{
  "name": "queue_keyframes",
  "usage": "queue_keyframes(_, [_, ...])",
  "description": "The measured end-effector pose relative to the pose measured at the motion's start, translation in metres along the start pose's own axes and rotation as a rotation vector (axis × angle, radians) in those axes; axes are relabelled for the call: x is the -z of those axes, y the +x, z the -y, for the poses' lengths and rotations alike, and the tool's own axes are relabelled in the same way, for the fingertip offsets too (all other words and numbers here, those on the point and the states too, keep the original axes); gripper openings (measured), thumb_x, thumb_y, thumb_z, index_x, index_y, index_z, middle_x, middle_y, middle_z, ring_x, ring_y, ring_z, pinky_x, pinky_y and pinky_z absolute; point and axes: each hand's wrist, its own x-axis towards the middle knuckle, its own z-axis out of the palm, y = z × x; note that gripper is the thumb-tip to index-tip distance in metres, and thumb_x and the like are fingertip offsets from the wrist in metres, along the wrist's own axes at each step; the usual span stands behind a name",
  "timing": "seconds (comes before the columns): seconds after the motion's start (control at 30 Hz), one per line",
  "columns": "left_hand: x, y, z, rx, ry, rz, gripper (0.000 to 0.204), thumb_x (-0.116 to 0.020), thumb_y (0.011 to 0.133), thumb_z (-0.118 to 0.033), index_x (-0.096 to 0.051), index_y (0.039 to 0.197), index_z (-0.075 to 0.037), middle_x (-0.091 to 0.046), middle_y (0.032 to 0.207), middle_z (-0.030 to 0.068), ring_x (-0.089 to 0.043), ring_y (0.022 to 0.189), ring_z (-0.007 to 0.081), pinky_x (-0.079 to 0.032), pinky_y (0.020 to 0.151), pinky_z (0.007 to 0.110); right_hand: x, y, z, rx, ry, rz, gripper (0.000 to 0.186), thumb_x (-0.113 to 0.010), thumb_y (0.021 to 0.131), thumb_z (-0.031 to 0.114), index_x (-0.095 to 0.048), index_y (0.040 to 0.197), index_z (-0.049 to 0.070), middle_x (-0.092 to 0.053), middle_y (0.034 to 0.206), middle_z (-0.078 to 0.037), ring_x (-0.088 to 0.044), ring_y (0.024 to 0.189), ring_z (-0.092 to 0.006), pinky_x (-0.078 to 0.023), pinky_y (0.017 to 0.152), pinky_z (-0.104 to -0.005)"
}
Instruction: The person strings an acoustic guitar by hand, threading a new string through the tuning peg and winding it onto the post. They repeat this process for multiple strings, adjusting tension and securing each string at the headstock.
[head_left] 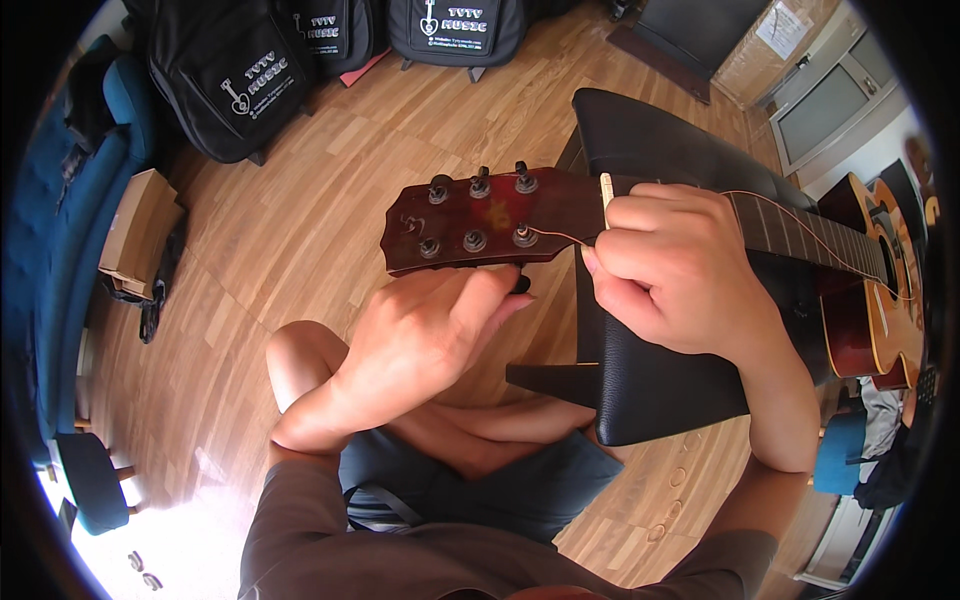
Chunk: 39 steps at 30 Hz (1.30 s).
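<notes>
An acoustic guitar lies across a black padded seat [680,390], its dark red headstock [455,215] pointing left and its body [865,310] at the right. My left hand [420,330] is closed on a black tuning key [521,283] at the headstock's near edge. A thin copper-coloured string [556,236] runs from the tuning post [524,236] nearest the nut. My right hand [680,260] pinches this string just beside the pale nut [606,188] and covers part of the neck. Beyond it, the string bows loosely above the fretboard [780,225].
Several black bags [235,85] stand at the back on the wood floor [400,130]. A blue sofa [45,230] and a cardboard box [140,225] are at left, with a blue stool [90,480] nearer. Far right is a glass-doored cabinet [830,95].
</notes>
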Motion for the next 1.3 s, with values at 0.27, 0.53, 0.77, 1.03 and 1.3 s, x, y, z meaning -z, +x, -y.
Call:
queue_keyframes(0.27, [-0.003,0.004,-0.001,-0.007,0.042,-0.047,0.032,-0.091,0.085,-0.019,-0.065,0.099,-0.006,-0.06,0.065,0.0019,-0.062,0.055,0.0223,-0.049,0.051,0.037,0.002,0.001,0.001,0.001,-0.004,0.004,0.022,-0.073,0.07,0.006,-0.053,0.064,0.009,-0.049,0.066,-0.004,-0.054,0.062,-0.0262,-0.043,0.053,-0.0402])
queue_keyframes(0.53, [-0.016,0.005,0.002,-0.053,0.114,-0.091,0.029,-0.08,0.091,-0.015,-0.055,0.079,-0.009,-0.058,0.067,0.0022,-0.062,0.055,0.0222,-0.048,0.048,0.038,0.0,0.001,0.001,0.012,0.024,-0.015,0.032,-0.077,0.073,0.004,-0.047,0.063,0.007,-0.046,0.065,-0.006,-0.05,0.059,-0.0275,-0.039,0.052,-0.0402])
queue_keyframes(0.77, [-0.006,0.006,0.009,-0.104,-0.061,-0.027,0.026,-0.079,0.086,-0.005,-0.07,0.111,-0.009,-0.06,0.068,0.0023,-0.063,0.057,0.0228,-0.049,0.051,0.038,0.0,0.0,0.0,-0.006,-0.011,0.003,0.024,-0.074,0.069,0.006,-0.051,0.063,0.009,-0.047,0.066,-0.005,-0.054,0.062,-0.0263,-0.042,0.053,-0.0403])
queue_keyframes(1.03, [0.004,0.003,0.005,-0.036,-0.102,-0.007,0.026,-0.081,0.089,-0.002,-0.073,0.113,-0.006,-0.065,0.071,0.0064,-0.067,0.062,0.0254,-0.052,0.056,0.038,0.001,0.002,0.002,0.004,0.008,0.009,0.027,-0.075,0.071,0.005,-0.049,0.063,0.008,-0.046,0.065,-0.005,-0.051,0.06,-0.0266,-0.041,0.053,-0.0394])
queue_keyframes(1.3, [-0.012,-0.002,0.008,-0.061,0.016,-0.094,0.017,-0.08,0.09,-0.012,-0.067,0.099,-0.006,-0.061,0.071,0.0029,-0.064,0.058,0.0225,-0.051,0.052,0.037,-0.001,0.003,0.003,0.019,0.037,-0.026,0.036,-0.078,0.075,0.002,-0.045,0.063,0.006,-0.043,0.064,-0.006,-0.047,0.056,-0.0278,-0.037,0.052,-0.0404])
